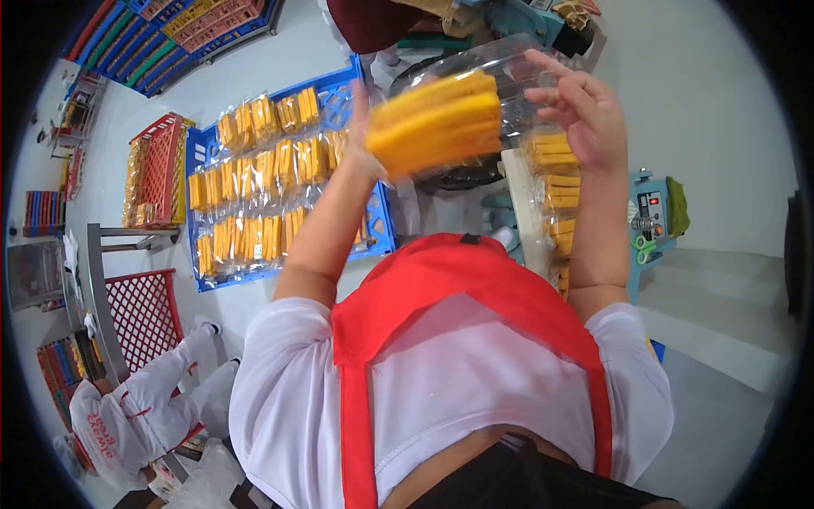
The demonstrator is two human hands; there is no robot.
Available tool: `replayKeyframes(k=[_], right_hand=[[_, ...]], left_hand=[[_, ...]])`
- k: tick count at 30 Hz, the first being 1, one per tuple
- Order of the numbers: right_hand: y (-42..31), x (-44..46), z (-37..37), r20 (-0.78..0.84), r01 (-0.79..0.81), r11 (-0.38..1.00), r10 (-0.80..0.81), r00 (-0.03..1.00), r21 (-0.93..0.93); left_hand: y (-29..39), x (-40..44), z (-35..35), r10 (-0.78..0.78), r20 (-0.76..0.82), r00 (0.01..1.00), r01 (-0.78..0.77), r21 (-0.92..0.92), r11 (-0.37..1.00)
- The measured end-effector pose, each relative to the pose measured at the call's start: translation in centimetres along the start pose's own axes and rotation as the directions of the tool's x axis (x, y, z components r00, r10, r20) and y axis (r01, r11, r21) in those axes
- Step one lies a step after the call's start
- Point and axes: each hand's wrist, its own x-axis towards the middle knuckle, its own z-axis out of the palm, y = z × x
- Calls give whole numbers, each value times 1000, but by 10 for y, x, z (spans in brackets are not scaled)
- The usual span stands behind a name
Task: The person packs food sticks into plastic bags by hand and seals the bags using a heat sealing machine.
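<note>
My left hand [363, 134], partly smeared by motion, grips a clear plastic bag of long yellow sticks [437, 123] at its left side. The bag is tilted in front of my chest, and its loose clear film reaches toward the right. Beside that film is my right hand [587, 114], fingers apart and partly bent, the index finger stretched out. Whether its fingertips touch the film I cannot tell. Under my left forearm, a blue crate [388, 229] holds rows of similar bagged yellow sticks [263, 165]. More yellow stick bundles [561, 191] lie below my right hand, along a pale machine edge [521, 199].
A teal machine with a control box [651, 212] stands at right, scissors on it. Red crates [157, 170] sit left of the blue crate. A person in white [140, 411] is at lower left; another person's dark red clothing [373, 21] shows at the top. Stacked crates [161, 42] fill the upper left.
</note>
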Motion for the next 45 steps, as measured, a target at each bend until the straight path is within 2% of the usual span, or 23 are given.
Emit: replayKeyframes(k=[1, 2, 3, 5, 6, 7, 9, 10, 11, 13, 14, 15, 17, 18, 20, 22, 27, 29, 33, 36, 42, 45], right_hand=[[4, 0, 6, -82, 91, 993, -85, 993, 72], [9, -3, 15, -64, 145, 988, -141, 988, 54], [16, -3, 28, -62, 149, 987, -146, 987, 55], [31, -4, 49, 41, 312, 941, -309, 950, -130], [36, -2, 46, 167, 365, 906, -334, 928, -216], [37, -3, 48, 173, 367, 905, -335, 926, -213], [36, -5, 53, 191, 124, 985, -145, 971, 118], [37, -3, 54, 162, 91, 965, -134, 978, 247], [38, -3, 56, 166, 89, 965, -133, 977, 246], [43, -8, 58, 11, 96, 987, -95, 995, -130], [48, -6, 55, 60, 213, 896, -206, 977, -389], [46, -7, 58, 57, 211, 897, -205, 977, -388], [38, -7, 65, 78, 152, 646, -141, 987, -748], [41, -6, 64, 77, 150, 645, -141, 987, -749], [50, -3, 59, 189, 360, 443, -384, 904, -821], [50, -2, 58, 206, 374, 437, -384, 900, -818], [54, -8, 56, 226, 397, 401, -411, 883, -825], [55, -10, 52, 406, 532, 223, -433, 805, -817], [55, -10, 61, 414, 519, 177, -417, 809, -836], [58, -5, 64, 417, 488, 111, -380, 826, -866], [49, -4, 71, 415, 470, 90, -346, 841, -878], [55, -5, 69, 432, 495, 84, -380, 818, -865]], left_hand=[[2, 2, 3, 273, 25, 962, -272, -22, 962], [3, 4, -6, 391, 133, 911, -363, -192, 912], [4, 7, -4, 391, 136, 910, -364, -187, 912], [-4, 14, 4, 492, 85, 867, -413, -433, 801], [-3, 20, 8, 530, 115, 840, -453, -388, 803], [-2, 22, 14, 535, 116, 837, -458, -386, 801], [2, 26, 22, 637, -98, 765, -644, -146, 751], [6, 24, 21, 569, -21, 822, -554, -259, 791], [8, 22, 22, 572, -21, 820, -557, -260, 789], [9, 18, 22, 565, 40, 824, -535, -270, 800], [8, 19, 20, 570, 16, 821, -542, -289, 789], [5, 19, 20, 568, 14, 823, -540, -288, 791], [1, 22, 23, 573, -55, 818, -574, -144, 806], [-2, 21, 25, 567, -51, 822, -568, -138, 812], [-2, 20, 22, 541, -25, 841, -537, -170, 827], [-2, 19, 22, 518, -4, 856, -508, -201, 838], [2, 16, 16, 533, -82, 842, -538, -182, 823], [3, 13, 16, 554, -108, 825, -564, -131, 815], [1, 13, 18, 554, -194, 810, -569, -31, 822], [-4, 16, 24, 587, -181, 790, -589, 43, 807], [-3, 17, 20, 561, -168, 811, -570, -10, 821], [-2, 16, 17, 577, -169, 799, -590, -34, 807]])
